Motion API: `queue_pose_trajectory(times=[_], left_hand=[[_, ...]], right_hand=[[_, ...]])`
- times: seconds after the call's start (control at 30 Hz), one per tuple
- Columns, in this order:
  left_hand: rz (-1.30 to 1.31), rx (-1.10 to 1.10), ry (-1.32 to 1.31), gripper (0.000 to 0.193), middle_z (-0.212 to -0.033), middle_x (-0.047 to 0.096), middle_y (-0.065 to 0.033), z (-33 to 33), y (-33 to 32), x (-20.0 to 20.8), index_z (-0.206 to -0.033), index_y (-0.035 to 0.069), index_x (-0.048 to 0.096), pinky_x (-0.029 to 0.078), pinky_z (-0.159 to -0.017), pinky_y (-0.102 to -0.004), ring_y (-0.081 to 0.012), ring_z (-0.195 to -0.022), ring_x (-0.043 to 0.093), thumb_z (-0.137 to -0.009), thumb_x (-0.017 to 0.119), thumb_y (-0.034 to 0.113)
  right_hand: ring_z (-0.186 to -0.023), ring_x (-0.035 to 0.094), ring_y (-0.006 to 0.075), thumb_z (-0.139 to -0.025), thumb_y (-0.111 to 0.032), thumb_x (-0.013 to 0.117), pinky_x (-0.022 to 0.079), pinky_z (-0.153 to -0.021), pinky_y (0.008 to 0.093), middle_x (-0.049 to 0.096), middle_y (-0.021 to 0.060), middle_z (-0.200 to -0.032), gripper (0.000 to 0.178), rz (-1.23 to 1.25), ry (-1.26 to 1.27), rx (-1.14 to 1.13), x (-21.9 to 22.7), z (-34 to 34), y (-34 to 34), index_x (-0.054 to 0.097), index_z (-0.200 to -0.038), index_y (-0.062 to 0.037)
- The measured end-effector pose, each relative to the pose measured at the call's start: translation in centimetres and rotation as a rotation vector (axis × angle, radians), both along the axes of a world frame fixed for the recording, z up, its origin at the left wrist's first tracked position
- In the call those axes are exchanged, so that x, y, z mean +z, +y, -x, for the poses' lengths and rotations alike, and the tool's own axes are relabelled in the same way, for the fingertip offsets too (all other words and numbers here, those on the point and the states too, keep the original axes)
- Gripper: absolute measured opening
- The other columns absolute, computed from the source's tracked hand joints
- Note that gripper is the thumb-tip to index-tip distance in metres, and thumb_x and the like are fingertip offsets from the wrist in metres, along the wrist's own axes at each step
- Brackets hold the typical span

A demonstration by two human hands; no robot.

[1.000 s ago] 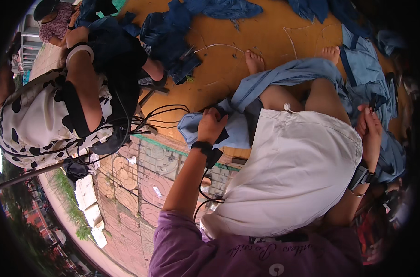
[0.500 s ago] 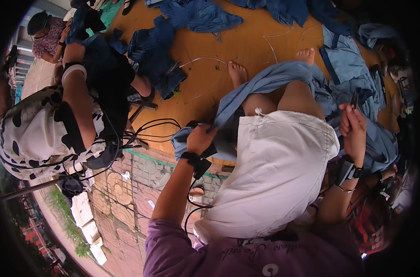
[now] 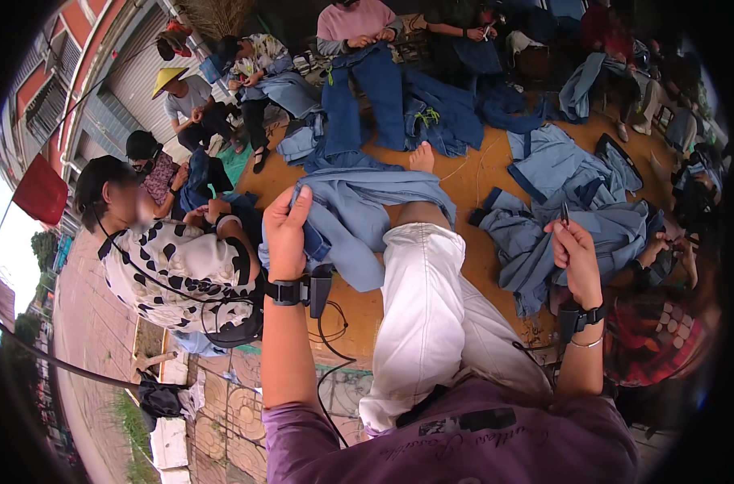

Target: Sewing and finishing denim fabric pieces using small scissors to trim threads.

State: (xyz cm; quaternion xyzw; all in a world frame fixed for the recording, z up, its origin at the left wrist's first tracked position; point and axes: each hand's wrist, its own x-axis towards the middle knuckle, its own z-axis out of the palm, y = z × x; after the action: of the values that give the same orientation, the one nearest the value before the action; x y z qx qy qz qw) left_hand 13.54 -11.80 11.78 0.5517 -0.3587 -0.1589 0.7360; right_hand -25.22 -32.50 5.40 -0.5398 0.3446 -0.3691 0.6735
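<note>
Our left hand (image 3: 288,230) has drawn the light-blue denim garment (image 3: 355,206) up and leftward across our leg (image 3: 423,214), likely making it easier to work
It clasps one end; our right hand (image 3: 574,246) pinches a slim dark tool (image 3: 564,211) over the denim pile (image 3: 532,246), wooden platform (image 3: 480,270) between, its near edge left of our trousers (image 3: 419,298)

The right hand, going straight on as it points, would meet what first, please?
Probably the light-blue denim heap just ahead of the right hand; depth is unclear, so it may pass above.
</note>
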Motion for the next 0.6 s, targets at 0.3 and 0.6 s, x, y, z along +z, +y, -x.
queue_pose_trajectory(times=[0.3, 0.6], left_hand=[[0.103, -0.002, -0.403, 0.022, -0.075, 0.051, 0.0117, 1.6, -3.9, 14.9, -0.088, 0.002, 0.067, 0.029, -0.059, -0.0189, -0.0009, -0.066, 0.037, -0.097, 0.064, 0.022], [0.160, 0.087, 0.053, 0.018, -0.086, 0.065, 0.0052, 1.5, -6.2, 11.3, -0.093, 0.004, 0.069, 0.042, -0.072, -0.0195, -0.0039, -0.077, 0.055, -0.097, 0.063, 0.020]], right_hand=[[-0.065, 0.047, 0.0044, -0.097, -0.016, 0.056, 0.034, -0.051, 0.0195, 0.055, -0.0009, -0.082, 0.015, 0.176, -0.003, 0.109, 0.6, -1.7, 1.2, 0.052, -0.109, -0.0076], [-0.065, 0.050, 0.0070, -0.095, -0.012, 0.056, 0.041, -0.055, 0.0234, 0.056, 0.0012, -0.082, 0.011, -0.028, -0.212, 0.184, 0.0, -13.8, -4.4, 0.053, -0.104, -0.0058]])
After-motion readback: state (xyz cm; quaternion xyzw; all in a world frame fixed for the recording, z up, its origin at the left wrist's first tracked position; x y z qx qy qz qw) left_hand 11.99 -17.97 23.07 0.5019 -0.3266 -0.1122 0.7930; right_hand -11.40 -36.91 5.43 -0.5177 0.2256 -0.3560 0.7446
